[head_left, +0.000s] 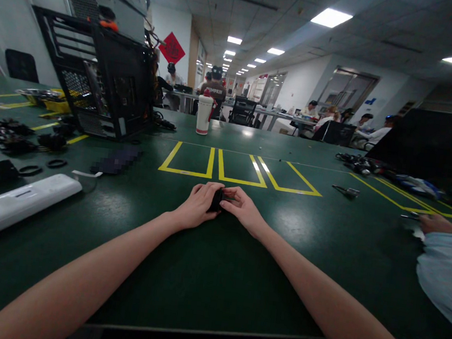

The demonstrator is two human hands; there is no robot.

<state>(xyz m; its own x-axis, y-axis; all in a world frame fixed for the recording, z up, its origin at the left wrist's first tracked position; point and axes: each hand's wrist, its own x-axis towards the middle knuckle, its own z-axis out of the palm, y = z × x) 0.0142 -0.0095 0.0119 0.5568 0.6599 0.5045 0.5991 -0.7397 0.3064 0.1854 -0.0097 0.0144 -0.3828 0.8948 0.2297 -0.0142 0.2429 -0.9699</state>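
Observation:
Both my hands meet at the middle of the green table (215,266), just in front of the yellow marked boxes (234,168). Between them is a small black part (217,199). My left hand (198,205) curls its fingers round the part's left side. My right hand (241,207) pinches the part's right side with thumb and fingers. The part is mostly hidden by my fingers, so its shape is unclear.
A black computer case (101,82) stands at the back left, with black rings and parts (13,140) beside it. A white long panel (13,205) lies at the left. A white bottle (204,112) stands behind the boxes. Another person's arm (445,254) rests at the right, small tools (346,191) nearby.

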